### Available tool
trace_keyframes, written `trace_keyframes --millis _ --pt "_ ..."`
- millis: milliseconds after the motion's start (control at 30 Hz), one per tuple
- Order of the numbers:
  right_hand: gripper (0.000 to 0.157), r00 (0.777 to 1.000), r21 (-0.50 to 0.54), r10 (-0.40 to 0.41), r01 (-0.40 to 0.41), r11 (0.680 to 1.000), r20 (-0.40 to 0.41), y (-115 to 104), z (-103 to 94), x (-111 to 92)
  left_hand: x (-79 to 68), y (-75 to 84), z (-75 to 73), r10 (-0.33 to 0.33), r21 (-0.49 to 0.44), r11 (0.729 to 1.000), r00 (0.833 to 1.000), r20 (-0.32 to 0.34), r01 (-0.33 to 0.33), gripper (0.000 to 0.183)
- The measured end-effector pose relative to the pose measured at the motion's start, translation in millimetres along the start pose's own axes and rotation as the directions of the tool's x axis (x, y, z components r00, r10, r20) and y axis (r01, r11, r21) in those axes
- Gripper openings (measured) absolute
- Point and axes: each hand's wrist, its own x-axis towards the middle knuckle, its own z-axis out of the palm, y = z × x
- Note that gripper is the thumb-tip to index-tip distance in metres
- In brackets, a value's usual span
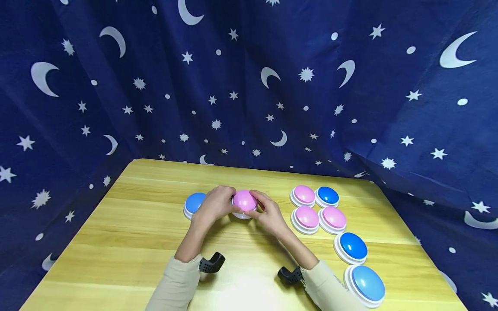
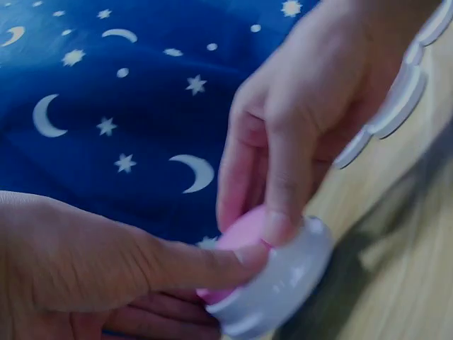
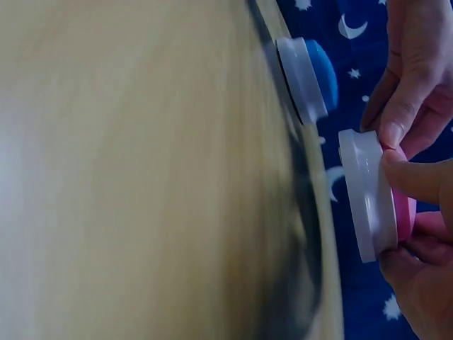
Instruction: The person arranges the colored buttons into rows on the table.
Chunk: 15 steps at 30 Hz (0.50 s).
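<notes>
Both hands hold one round push button (image 1: 244, 200) with a pink dome and a white base. My left hand (image 1: 218, 203) grips it from the left, thumb along its near side. From the right, my right hand (image 1: 271, 218) pinches the same button, the two thumbs close together at the dome's edge. In the right wrist view the white base (image 3: 367, 198) stands tilted, apart from the tabletop. The left wrist view shows both thumbs on the pink dome (image 2: 244, 230). A light blue button (image 1: 194, 202) lies just left of my left hand, partly hidden by it.
On the right of the wooden table (image 1: 128, 242) lie several more buttons: pink ones (image 1: 306, 217), dark blue ones (image 1: 353, 245) and a light blue one (image 1: 368, 283) near my right sleeve. A dark blue curtain (image 1: 249, 86) with moons and stars hangs behind the table.
</notes>
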Motion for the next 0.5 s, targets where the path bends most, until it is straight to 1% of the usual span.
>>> trace_keyframes --millis 100,233,400,500 --pt "0.058 1.0 -0.03 -0.005 0.006 1.0 0.024 0.0 12.0 3.5 -2.7 -6.0 -5.9 -0.047 0.017 0.999 0.999 0.027 0.047 0.032" --pt "0.058 0.999 -0.093 -0.031 0.035 0.995 0.04 2.4 25.9 7.1 -5.7 -12.1 -10.5 -0.099 0.047 0.994 0.994 0.056 0.096 0.033" --pt "0.057 0.997 -0.115 -0.061 0.067 0.991 0.053 4.5 37.1 9.9 -7.1 -18.5 -13.1 -0.135 0.073 0.989 0.988 0.079 0.13 0.034" --pt "0.057 0.997 -0.118 -0.059 0.065 0.991 0.057 4.3 40.7 11.4 -8.0 -19.8 -14.7 -0.144 0.077 0.987 0.987 0.076 0.138 0.034"
